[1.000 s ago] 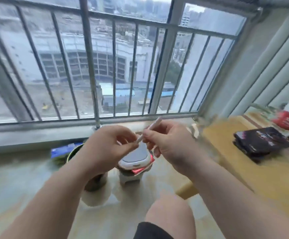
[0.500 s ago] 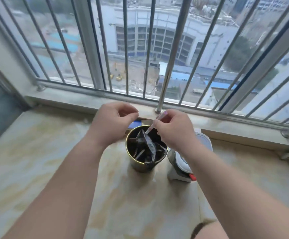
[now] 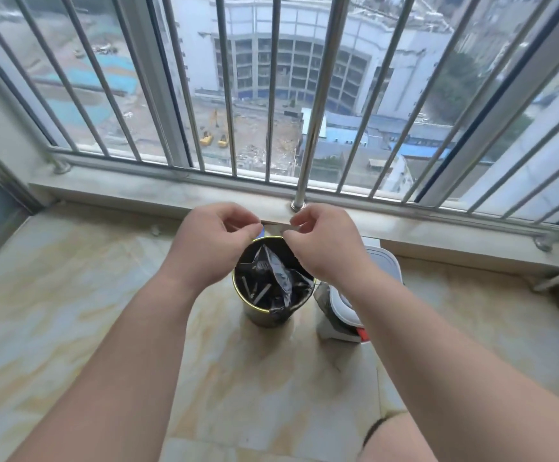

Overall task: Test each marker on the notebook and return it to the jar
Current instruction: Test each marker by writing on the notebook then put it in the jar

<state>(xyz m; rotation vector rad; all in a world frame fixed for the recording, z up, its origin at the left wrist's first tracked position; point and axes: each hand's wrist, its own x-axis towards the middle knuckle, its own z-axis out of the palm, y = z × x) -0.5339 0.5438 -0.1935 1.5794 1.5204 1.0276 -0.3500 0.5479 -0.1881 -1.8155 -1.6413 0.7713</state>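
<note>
Since the marker (image 3: 279, 227) swung level, left hand (image 3: 214, 245) and right hand (image 3: 324, 245) pinch its ends over the jar (image 3: 264, 316), 12 o'clock rim; likely capping before return.

Polished metal is seen along the railing bars (image 3: 318, 95), smooth and bright with streaks of light, while the sill (image 3: 138, 191) beneath is shown as pale stone with a dull sheen and the floor tiles (image 3: 71, 328) are caught glossy, veined in cream and grey like marble. The dark round can (image 3: 264, 316) is lined with thin black plastic film (image 3: 281, 278), crinkled and shiny on its folds. A smooth pale barrel, plastic by its look, is made out on the marker (image 3: 279, 227), and hard white plastic with a satin finish is shown on the lidded bin (image 3: 384, 261) beside the can.
</note>
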